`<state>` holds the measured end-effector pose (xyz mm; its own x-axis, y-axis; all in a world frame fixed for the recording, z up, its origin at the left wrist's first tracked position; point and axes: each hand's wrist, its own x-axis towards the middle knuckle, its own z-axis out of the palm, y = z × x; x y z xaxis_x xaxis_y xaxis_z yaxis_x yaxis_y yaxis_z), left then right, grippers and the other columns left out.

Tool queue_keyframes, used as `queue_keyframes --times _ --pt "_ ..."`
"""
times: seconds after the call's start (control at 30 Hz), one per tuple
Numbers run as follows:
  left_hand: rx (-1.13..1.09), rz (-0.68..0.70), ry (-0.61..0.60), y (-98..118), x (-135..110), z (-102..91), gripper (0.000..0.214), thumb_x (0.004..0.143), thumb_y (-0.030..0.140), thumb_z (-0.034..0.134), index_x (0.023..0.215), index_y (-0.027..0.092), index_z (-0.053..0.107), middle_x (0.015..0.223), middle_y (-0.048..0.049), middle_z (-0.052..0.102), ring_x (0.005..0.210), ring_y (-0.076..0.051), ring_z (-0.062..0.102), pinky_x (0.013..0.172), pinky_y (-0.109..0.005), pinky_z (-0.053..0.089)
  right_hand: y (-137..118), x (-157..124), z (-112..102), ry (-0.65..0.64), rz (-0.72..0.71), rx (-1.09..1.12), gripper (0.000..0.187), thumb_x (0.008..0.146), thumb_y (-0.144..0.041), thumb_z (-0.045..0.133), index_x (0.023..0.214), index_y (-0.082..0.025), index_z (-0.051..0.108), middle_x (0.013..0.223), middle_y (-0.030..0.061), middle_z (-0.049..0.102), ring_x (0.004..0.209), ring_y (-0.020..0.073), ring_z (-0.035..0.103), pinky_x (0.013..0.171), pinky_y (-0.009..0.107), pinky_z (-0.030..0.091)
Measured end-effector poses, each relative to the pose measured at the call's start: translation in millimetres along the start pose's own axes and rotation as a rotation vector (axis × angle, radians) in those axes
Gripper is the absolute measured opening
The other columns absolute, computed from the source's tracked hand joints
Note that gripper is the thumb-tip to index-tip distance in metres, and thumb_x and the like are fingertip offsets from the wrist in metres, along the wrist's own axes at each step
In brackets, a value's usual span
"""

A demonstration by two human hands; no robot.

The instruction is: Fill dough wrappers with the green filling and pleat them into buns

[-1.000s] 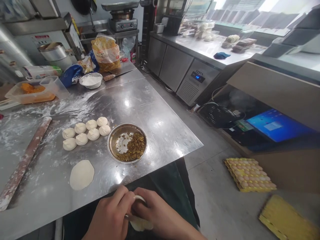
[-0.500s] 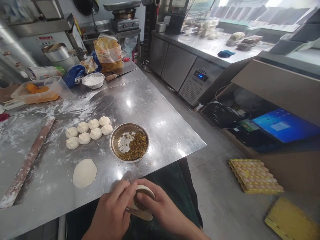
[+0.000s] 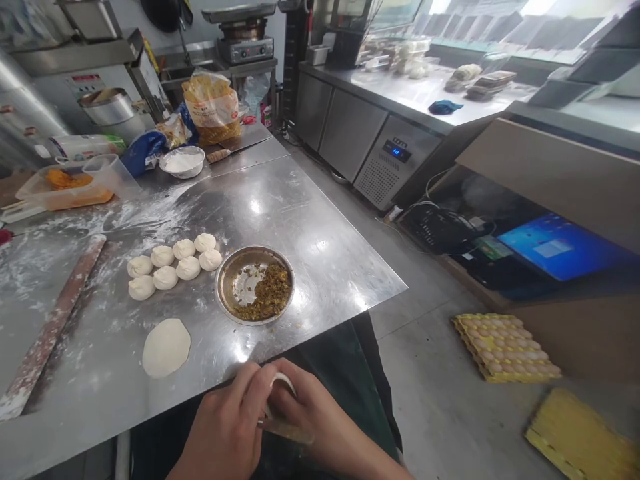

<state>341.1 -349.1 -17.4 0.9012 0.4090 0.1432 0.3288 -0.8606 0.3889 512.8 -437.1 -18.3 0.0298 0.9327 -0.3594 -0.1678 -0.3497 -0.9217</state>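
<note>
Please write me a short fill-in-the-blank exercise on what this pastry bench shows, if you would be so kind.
The left hand and right hand cup a pale round of ____ at the table edge. Beside the metal bowl of filling, ____ dough balls sit grouped together. The wooden rolling pin lies to the ____ of a flat dough disc. The monitor at the right glows ____.

Missing words: dough; eight; left; blue.

Floured steel table (image 3: 310, 227): dough balls (image 3: 175, 263), dough round (image 3: 167, 347), filling bowl (image 3: 243, 283), rolling pin (image 3: 55, 320).
</note>
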Motion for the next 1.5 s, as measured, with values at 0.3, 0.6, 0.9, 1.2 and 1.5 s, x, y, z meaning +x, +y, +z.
queue_keyframes --times 0.3,0.6,0.9,1.2,1.5 --pt "-0.017 0.021 -0.013 -3 -5 5.1 0.048 0.09 0.009 0.043 0.136 0.018 0.052 0.11 -0.0104 0.068 0.084 -0.019 0.072 0.065 -0.027 0.059 -1 3 0 0.027 0.022 -0.136 0.013 0.098 -0.025 0.053 0.096 -0.019 0.064 0.093 0.002 0.07 0.085 0.0185 0.062 0.072 0.028 0.046" --pt "-0.013 0.045 -0.02 -2 -2 4.1 0.048 0.087 0.006 0.043 0.133 0.017 0.054 0.102 -0.0084 0.068 0.077 -0.018 0.072 0.063 -0.028 0.06 -15 6 -7 -0.025 0.059 -0.285 0.01 0.093 -0.021 0.057 0.087 -0.02 0.065 0.088 0.002 0.071 0.082 0.0198 0.063 0.07 0.03 0.043" --pt "-0.029 -0.066 0.122 -8 2 -4.4 0.043 0.097 0.012 0.045 0.138 0.022 0.055 0.112 -0.0072 0.07 0.093 -0.016 0.074 0.07 -0.023 0.06 -7 3 -19 -0.151 -0.025 0.217 0.043 0.1 -0.051 0.059 0.131 -0.022 0.062 0.116 0.0064 0.068 0.107 0.0246 0.062 0.095 0.038 0.047" --pt "-0.013 -0.046 0.053 -2 1 -2.6 0.045 0.091 0.006 0.044 0.133 0.02 0.055 0.109 -0.0084 0.068 0.095 -0.019 0.074 0.07 -0.027 0.061 2 3 -6 -0.086 -0.024 0.233 0.035 0.103 -0.054 0.053 0.116 -0.022 0.06 0.096 0.0003 0.058 0.087 0.0163 0.054 0.08 0.03 0.045" --pt "0.015 -0.018 0.011 -1 1 -0.2 0.051 0.089 0.007 0.043 0.138 0.018 0.052 0.108 -0.0089 0.067 0.086 -0.019 0.072 0.065 -0.028 0.06 0 2 -4 -0.062 -0.015 0.113 0.032 0.105 -0.051 0.049 0.11 -0.021 0.06 0.097 0.0016 0.062 0.088 0.0178 0.057 0.077 0.031 0.048"
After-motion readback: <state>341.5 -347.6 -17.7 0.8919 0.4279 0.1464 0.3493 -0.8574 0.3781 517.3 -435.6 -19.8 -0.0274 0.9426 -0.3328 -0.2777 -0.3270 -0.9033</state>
